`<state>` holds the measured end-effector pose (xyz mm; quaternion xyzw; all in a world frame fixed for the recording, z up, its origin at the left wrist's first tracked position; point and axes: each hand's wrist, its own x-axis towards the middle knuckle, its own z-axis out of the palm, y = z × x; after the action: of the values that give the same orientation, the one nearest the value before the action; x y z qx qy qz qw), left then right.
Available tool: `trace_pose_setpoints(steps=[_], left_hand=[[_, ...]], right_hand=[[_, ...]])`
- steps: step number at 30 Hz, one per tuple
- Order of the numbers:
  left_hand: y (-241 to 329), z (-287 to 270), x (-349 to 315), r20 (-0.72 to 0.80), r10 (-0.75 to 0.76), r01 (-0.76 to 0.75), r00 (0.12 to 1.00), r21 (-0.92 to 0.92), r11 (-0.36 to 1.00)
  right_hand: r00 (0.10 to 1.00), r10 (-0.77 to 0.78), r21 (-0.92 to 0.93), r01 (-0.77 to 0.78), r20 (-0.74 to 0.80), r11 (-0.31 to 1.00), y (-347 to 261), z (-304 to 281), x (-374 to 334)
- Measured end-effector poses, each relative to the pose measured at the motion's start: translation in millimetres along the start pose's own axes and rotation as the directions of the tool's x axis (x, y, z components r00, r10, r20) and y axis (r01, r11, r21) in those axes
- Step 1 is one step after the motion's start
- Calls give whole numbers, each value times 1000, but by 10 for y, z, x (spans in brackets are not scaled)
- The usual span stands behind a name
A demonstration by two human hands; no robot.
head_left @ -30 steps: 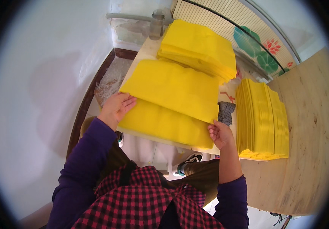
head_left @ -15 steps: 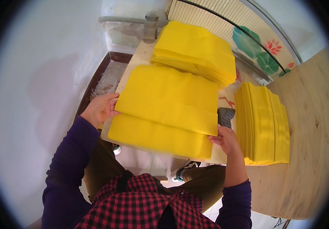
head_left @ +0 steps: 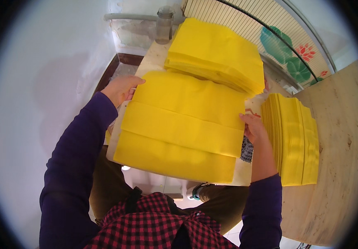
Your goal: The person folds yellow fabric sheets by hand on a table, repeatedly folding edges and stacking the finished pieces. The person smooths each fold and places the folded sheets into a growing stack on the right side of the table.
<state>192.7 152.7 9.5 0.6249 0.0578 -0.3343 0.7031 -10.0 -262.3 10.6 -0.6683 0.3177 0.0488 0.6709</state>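
A wide yellow sheet [head_left: 187, 93], felt-like in look, lies in front of me on the small table. A band [head_left: 183, 126] of the same yellow material crosses its middle, and a further yellow layer [head_left: 174, 157] shows nearest my body. Whether the band is a fold or a separate sheet, I cannot tell. My left hand [head_left: 123, 89] pinches the sheet's left edge near its far corner, thumb on top. On the opposite side my right hand [head_left: 253, 125] grips the right edge, its thumb also on top. The fingers beneath are partly hidden.
Behind the sheet is a thick yellow stack [head_left: 216, 54]; another stack [head_left: 293, 137] stands at right on a wooden board [head_left: 337, 124]. A clear jug [head_left: 164, 25] sits at the table's far left corner. Dark patterned cloth [head_left: 247, 150] lies below my right hand. A wall [head_left: 33, 103] borders the left.
Both hands have moved away from my body along the sheet's sides. The yellow band now spans the middle, with the sheet's far part between my hands. The view has shifted slightly.
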Motion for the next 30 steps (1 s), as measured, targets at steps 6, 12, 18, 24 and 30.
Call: trace_pose_setpoints(steps=[6, 12, 18, 24, 30], left_hand=[[94, 132, 36, 31, 34, -36, 999, 61, 998], [129, 78, 14, 57, 65, -73, 996, 146, 987], [121, 46, -63, 28, 105, -109, 994, 264, 958], [197, -34, 155, -8, 32, -27, 999, 401, 916], [293, -75, 187, -7, 15, -9, 1000, 532, 846]], right_hand=[[996, -33, 63, 38, -88, 997, -114, 121, 138], [999, -54, 49, 54, 0, 997, -109, 15, 105], [991, -135, -36, 134, -25, 990, -121, 53, 65], [1000, -22, -185, 25, 18, 982, -237, 11, 195], [1000, 12, -241, -7, 20, 971, -324, -28, 212]])
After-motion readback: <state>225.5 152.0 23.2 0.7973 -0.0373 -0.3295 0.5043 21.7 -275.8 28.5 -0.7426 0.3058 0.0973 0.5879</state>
